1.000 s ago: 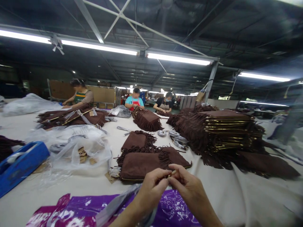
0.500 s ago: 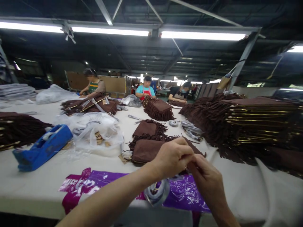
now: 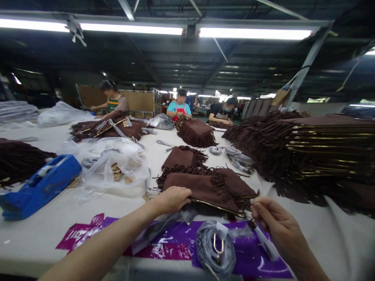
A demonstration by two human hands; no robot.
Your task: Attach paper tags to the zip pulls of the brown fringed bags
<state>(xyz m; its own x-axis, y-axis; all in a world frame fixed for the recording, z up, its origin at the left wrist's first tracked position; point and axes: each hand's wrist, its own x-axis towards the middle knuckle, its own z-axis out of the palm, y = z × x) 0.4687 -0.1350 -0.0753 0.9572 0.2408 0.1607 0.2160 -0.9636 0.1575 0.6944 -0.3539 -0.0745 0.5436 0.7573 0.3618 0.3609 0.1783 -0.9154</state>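
Observation:
A brown fringed bag (image 3: 190, 185) with a gold zipper edge lies in front of me. My left hand (image 3: 174, 199) is closed on its near left edge, with the fingertips partly hidden. At the bag's right corner my right hand (image 3: 275, 218) pinches a small piece that I cannot make out. Just below those fingers hang a dark metal clasp (image 3: 252, 224) and a strip of clear plastic. A coiled strap (image 3: 202, 246) in plastic wrap, with a gold-coloured hook (image 3: 218, 244), rests between my forearms on a purple plastic sheet (image 3: 249, 253).
A blue tape dispenser (image 3: 41, 187) and a clear plastic bag (image 3: 117, 171) holding brown tags stand on the left. High stacks of fringed bags (image 3: 328, 148) occupy the right. More wrapped straps (image 3: 238, 158) lie mid-table. Several people work across the table.
My hands were together above the bag and have moved apart and lower. The left is now at the bag's near edge, the right at its right corner. The coiled strap shows more fully.

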